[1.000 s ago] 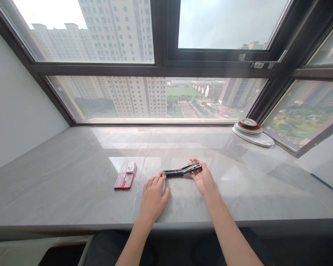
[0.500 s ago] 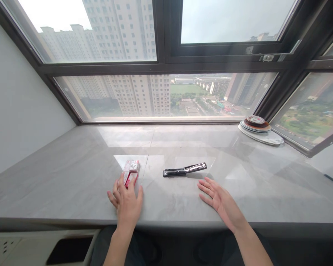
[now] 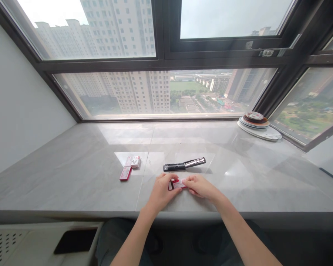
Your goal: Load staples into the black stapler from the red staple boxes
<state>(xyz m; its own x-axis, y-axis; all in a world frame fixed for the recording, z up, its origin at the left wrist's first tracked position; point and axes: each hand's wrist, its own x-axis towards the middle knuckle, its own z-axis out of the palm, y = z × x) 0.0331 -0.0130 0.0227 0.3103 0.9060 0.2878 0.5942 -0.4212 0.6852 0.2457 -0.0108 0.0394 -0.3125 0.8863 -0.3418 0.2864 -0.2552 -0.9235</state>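
Observation:
A small red and white box [image 3: 177,184] is held between both hands near the counter's front edge. My left hand [image 3: 163,190] grips its left end between thumb and fingers, and my right hand [image 3: 200,186] pinches its right end. Just beyond the hands lies a black and silver stapler [image 3: 184,164], its top arm swung open to the right. To the left, a red and white box [image 3: 125,173] lies flat on the counter, with a small white box [image 3: 135,162] beside its far end.
The grey marble counter [image 3: 80,177] runs below a dark-framed window. Stacked plates [image 3: 255,123] stand at its back right corner. A dark, thin object [image 3: 331,175] lies at the right edge. Below left is a pale surface with a black rectangle [image 3: 76,241].
My left hand has moved right from the box group, now holding a red and white box. My right hand has come left and closed on the same box. The view has tilted slightly.

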